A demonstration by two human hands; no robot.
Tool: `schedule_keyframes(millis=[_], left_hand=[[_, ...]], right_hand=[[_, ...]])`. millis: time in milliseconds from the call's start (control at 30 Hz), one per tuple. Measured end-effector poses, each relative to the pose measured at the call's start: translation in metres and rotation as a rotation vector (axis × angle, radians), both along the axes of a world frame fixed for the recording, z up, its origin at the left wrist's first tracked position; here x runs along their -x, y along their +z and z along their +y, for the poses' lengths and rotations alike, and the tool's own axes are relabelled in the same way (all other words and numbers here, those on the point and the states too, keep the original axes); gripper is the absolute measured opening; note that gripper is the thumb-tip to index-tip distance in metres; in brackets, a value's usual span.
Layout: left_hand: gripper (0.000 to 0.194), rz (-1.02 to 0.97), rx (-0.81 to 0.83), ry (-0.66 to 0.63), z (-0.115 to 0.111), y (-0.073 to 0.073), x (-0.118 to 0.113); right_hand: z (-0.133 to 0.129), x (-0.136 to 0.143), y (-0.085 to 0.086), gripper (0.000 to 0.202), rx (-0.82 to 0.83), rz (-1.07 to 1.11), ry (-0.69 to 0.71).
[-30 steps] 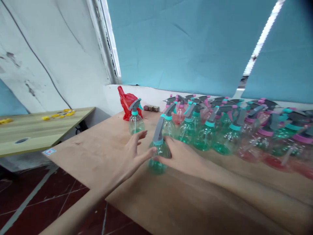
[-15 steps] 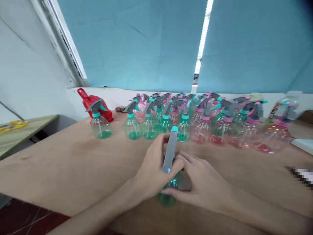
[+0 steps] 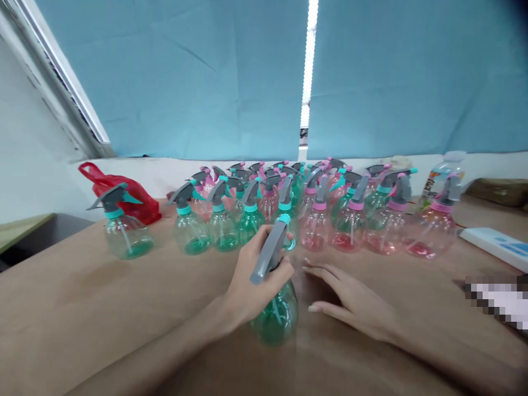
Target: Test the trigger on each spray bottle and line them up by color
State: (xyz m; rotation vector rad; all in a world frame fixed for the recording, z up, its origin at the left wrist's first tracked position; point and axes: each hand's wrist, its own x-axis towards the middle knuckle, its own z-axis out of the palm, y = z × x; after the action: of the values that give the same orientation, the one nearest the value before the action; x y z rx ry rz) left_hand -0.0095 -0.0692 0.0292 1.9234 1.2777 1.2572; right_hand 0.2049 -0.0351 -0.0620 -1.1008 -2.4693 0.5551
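Observation:
My left hand point(image 3: 258, 283) is wrapped round the neck of a green spray bottle point(image 3: 277, 319), just below its grey trigger head with a turquoise nozzle. The bottle is near the front of the table, and a thin tube shows inside its clear green body. To its right, my right hand point(image 3: 350, 300) is open, fingers apart and thumb out, holding nothing and not touching the bottle. Behind both hands stand rows of similar spray bottles; among the nearest are a green one point(image 3: 190, 234) and a pink one point(image 3: 347, 234).
One green spray bottle point(image 3: 127, 236) stands apart at the left, by a red plastic bag point(image 3: 140, 195). At the right are a labelled drink bottle point(image 3: 441, 179), a white box point(image 3: 495, 247) and a pixelated object point(image 3: 499, 302). A teal curtain point(image 3: 198, 82) hangs behind the wooden table point(image 3: 165, 308).
My right hand has let go of the green spray bottle and moved off to the right, opening. The left hand still grips it. The view has swung rightward.

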Motion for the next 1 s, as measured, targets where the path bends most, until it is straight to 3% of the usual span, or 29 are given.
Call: schedule_keyframes(millis=[200, 567, 1000], left_hand=[[0.023, -0.016, 0.031, -0.021, 0.015, -0.002, -0.005], [0.031, -0.016, 0.006, -0.079, 0.024, -0.004, -0.007], [0.028, 0.032, 0.033, -0.1, 0.025, -0.004, -0.004]], right_hand=[[0.01, 0.0, -0.016, 0.069, -0.028, -0.041, 0.023], [0.009, -0.001, -0.014, 0.066, -0.024, -0.047, 0.041], [0.01, -0.001, -0.012, 0.065, -0.013, -0.101, 0.062]])
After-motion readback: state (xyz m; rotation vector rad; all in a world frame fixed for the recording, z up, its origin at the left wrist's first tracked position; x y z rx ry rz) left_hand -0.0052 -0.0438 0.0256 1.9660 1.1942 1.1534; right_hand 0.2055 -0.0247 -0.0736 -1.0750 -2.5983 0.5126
